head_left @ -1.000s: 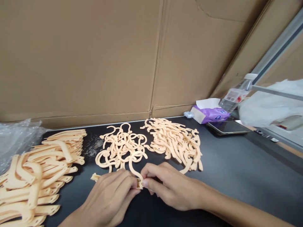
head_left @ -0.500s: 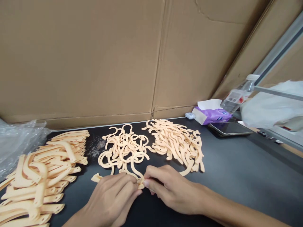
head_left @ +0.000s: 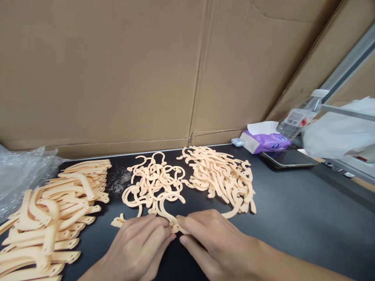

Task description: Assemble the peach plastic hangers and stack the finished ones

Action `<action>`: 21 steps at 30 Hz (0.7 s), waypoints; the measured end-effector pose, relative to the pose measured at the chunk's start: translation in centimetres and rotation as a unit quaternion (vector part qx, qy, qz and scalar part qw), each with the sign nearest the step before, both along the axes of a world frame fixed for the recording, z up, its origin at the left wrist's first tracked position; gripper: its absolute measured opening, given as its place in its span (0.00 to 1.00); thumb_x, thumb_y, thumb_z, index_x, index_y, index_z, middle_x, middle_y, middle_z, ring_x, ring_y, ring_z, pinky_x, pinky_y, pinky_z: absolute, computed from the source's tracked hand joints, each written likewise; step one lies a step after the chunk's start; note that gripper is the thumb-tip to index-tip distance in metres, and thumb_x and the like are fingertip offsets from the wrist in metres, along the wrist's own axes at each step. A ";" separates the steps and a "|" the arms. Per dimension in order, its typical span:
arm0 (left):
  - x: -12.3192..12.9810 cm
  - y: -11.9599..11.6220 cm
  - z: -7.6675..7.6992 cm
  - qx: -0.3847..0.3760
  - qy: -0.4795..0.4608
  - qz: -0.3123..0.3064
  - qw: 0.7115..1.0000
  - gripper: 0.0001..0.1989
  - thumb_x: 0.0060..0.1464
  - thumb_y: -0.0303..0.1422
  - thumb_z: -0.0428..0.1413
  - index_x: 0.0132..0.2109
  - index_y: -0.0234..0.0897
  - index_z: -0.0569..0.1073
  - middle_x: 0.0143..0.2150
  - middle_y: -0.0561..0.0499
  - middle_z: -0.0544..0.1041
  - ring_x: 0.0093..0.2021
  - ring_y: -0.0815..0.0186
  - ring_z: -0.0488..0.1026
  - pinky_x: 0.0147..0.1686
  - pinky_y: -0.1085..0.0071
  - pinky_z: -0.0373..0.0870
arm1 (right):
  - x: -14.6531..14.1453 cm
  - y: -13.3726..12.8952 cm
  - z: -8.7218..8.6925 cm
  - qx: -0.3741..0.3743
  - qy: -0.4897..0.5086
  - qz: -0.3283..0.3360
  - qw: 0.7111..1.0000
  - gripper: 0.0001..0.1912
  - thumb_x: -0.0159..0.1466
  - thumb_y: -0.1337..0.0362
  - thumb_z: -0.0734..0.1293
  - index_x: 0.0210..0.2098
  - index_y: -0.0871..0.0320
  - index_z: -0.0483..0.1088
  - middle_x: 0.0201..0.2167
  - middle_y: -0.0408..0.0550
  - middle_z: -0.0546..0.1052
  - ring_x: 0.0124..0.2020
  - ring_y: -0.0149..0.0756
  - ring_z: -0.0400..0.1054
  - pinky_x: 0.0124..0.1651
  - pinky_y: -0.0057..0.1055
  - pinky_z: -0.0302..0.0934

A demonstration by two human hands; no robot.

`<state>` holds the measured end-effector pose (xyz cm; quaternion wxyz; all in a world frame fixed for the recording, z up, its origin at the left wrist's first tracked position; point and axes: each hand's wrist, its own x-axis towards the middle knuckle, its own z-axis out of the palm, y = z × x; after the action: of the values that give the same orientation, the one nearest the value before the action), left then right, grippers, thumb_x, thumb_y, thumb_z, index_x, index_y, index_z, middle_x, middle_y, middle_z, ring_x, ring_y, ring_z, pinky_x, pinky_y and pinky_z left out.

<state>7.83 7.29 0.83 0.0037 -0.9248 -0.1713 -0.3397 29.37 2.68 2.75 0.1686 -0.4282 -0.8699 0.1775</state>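
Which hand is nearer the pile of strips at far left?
Left: the left hand is to the right of the pile, not touching it; the right hand is farther right.

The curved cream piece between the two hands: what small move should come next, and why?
Perhaps press gently with the right hand while the left hand braces: both are at the lower end of the curved piece, whose tip is partly hidden.

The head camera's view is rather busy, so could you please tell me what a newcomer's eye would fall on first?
Probably the three piles of pale curved parts on the black table: left pile, middle pile and right pile. Next, the left hand and right hand, pinching a pale piece at front centre. The purple tissue pack also stands out, back right.
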 end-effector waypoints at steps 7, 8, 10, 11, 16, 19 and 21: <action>-0.2 0.0 -0.3 -0.013 -0.011 0.019 1.000 0.06 0.61 0.22 0.54 0.38 0.37 0.72 0.32 0.52 0.78 0.32 0.68 0.77 0.35 0.74 0.73 | 0.0 0.1 -0.3 0.071 -0.044 0.012 0.996 0.08 0.68 0.70 0.55 0.41 0.59 0.65 0.33 0.49 0.74 0.30 0.37 0.67 0.34 0.33 0.56; -0.1 0.0 -0.3 -0.014 -0.016 0.022 1.000 0.06 0.60 0.23 0.54 0.38 0.37 0.72 0.32 0.52 0.78 0.32 0.68 0.77 0.34 0.74 0.73 | 0.0 0.1 -0.4 0.085 -0.043 0.014 0.995 0.08 0.68 0.70 0.56 0.41 0.59 0.66 0.32 0.49 0.74 0.30 0.37 0.67 0.34 0.33 0.56; 0.0 0.1 -0.2 -0.020 -0.030 0.030 0.999 0.05 0.60 0.22 0.55 0.39 0.36 0.71 0.33 0.51 0.78 0.32 0.68 0.76 0.33 0.73 0.72 | 0.1 0.3 -0.7 0.106 -0.028 0.016 0.994 0.08 0.68 0.70 0.56 0.40 0.59 0.67 0.31 0.48 0.74 0.30 0.36 0.67 0.33 0.32 0.56; 0.0 0.1 -0.1 -0.022 -0.036 0.034 0.999 0.05 0.60 0.22 0.56 0.40 0.36 0.71 0.33 0.51 0.78 0.32 0.68 0.76 0.33 0.73 0.71 | 0.1 0.4 -0.8 0.116 -0.017 0.016 0.993 0.08 0.68 0.70 0.57 0.39 0.59 0.67 0.31 0.48 0.74 0.30 0.35 0.67 0.33 0.31 0.56; 0.2 0.5 -0.1 0.016 -0.029 0.058 0.998 0.06 0.60 0.23 0.56 0.44 0.34 0.72 0.33 0.49 0.79 0.30 0.65 0.74 0.32 0.69 0.70 | 0.0 0.7 -1.6 0.176 0.042 -0.014 0.983 0.09 0.70 0.69 0.58 0.47 0.61 0.67 0.33 0.49 0.76 0.32 0.36 0.69 0.36 0.31 0.60; 0.1 0.6 -0.1 0.030 -0.022 0.079 0.996 0.08 0.61 0.24 0.54 0.48 0.33 0.71 0.34 0.48 0.79 0.30 0.64 0.74 0.31 0.69 0.70 | -0.1 0.8 -1.8 0.208 0.064 -0.041 0.975 0.11 0.70 0.69 0.59 0.50 0.62 0.67 0.33 0.49 0.77 0.30 0.35 0.68 0.35 0.31 0.60; 0.1 0.6 -0.1 0.019 -0.032 0.093 0.995 0.08 0.63 0.25 0.53 0.49 0.33 0.71 0.35 0.47 0.79 0.32 0.64 0.75 0.33 0.69 0.71 | -0.2 0.8 -1.9 0.220 0.074 -0.058 0.971 0.09 0.70 0.68 0.61 0.48 0.61 0.68 0.31 0.48 0.77 0.29 0.35 0.68 0.34 0.31 0.60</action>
<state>7.88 7.90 0.70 0.0475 -0.8931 -0.2505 -0.3705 29.19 3.46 0.86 0.3326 -0.4163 -0.8462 0.0023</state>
